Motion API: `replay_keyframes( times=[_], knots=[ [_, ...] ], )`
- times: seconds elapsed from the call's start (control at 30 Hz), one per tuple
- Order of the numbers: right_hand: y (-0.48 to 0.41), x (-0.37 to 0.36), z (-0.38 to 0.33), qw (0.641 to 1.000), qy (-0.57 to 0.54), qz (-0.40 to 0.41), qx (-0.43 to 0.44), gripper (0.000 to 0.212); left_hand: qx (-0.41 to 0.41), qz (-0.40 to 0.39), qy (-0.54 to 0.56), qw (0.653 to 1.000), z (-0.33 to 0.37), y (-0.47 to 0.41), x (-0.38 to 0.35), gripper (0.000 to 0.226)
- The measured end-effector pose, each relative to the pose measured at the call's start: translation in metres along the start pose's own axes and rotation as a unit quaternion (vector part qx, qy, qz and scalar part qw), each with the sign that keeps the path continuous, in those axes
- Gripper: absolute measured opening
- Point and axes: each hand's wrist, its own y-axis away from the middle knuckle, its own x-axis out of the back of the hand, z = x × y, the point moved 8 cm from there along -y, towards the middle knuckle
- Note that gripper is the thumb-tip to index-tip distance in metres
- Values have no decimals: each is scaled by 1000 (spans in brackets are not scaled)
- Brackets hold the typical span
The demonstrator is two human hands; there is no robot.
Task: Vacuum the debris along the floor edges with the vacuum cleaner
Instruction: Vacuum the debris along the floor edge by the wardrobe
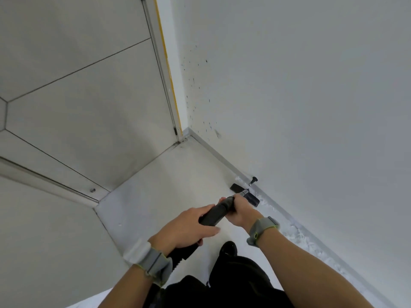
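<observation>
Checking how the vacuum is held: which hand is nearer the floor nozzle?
The right hand, gripping the wand just behind the nozzle; the left hand holds farther back, near the hose.

Doorstop on baseboard, open floor leftward

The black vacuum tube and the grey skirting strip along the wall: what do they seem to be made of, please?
Black vacuum tube: probably matt plastic, going by its dull, even sheen. Grey skirting strip: smooth and faintly glossy, possibly metal or painted plastic; the look leaves it open.
</observation>
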Motion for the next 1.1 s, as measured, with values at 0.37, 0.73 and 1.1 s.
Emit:
replay_keyframes(
  times=[0.37, 0.73, 1.1],
  knots=[
    [2, -6, 14, 1000, 16, 21, -6, 32, 2, 3, -1, 1000, -14, 7, 7, 61],
    [20, -37, 130, 1000, -12, -20, -6, 17, -3, 21, 10, 1000, -86, 92, 37, 54],
    [33, -40, 112, 999, -22, -1, 49, 19, -9, -6, -7, 1000, -85, 71, 37, 62]
  ],
)
